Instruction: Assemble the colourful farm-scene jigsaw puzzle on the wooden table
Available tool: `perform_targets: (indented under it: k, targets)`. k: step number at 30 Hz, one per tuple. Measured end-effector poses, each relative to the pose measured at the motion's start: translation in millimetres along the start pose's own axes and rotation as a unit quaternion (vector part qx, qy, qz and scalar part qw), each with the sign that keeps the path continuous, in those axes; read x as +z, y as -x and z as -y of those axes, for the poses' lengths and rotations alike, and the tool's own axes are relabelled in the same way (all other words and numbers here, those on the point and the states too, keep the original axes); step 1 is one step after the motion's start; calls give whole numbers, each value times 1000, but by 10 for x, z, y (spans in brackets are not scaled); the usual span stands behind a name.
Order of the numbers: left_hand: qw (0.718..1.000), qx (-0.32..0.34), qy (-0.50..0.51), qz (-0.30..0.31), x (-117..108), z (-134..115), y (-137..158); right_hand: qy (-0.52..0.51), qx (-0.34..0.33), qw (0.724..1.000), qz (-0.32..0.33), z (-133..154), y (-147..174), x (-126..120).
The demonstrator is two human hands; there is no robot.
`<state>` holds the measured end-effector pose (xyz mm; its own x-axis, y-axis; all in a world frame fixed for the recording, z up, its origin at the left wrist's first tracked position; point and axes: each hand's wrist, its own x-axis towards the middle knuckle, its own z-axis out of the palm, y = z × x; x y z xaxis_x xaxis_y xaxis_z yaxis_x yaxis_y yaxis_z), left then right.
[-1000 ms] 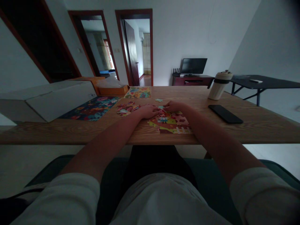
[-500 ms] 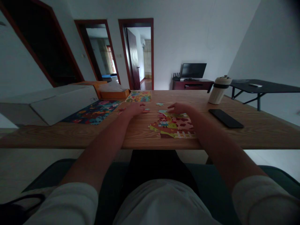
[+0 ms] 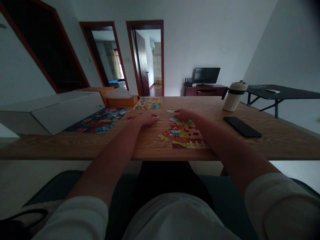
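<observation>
A partly joined jigsaw puzzle (image 3: 185,135), with a farm-like picture and a white fence, lies on the wooden table before me. My left hand (image 3: 147,119) is left of its upper part, fingers curled in a pinch at a small puzzle piece (image 3: 156,118). Over the puzzle's top edge reaches my right hand (image 3: 183,114), its fingers stretched toward a loose pale-blue piece (image 3: 170,111). Whether the fingertips touch that piece is hard to make out. Several reddish pieces (image 3: 130,117) lie left of my left hand, partly hidden by it.
On the left, a long white box (image 3: 67,110) stands beside a dark-blue picture sheet (image 3: 100,120). Behind are an orange tissue box (image 3: 122,100) and a colourful picture sheet (image 3: 148,103). On the right are a black phone (image 3: 242,126) and a cream flask (image 3: 234,96).
My right hand has moved left and away from me, closer to the loose pale-blue piece. My left hand has lowered slightly beside the small piece.
</observation>
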<state>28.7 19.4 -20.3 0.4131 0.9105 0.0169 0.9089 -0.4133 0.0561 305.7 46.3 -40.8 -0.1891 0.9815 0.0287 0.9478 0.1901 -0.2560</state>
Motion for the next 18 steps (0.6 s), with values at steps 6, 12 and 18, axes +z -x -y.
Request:
perform_targets:
  k: [6, 12, 18]
  targets:
    - [1000, 16, -16, -9, -13, -116, 68, -20, 24, 999, -2, 231, -260, 117]
    - [1000, 18, -4, -8, -1, -114, 111, 5, 46, 997, -59, 149, -320, 132]
    - [1000, 19, 1, -15, -10, -127, 79, 32, 33, 998, -45, -56, -171, -51]
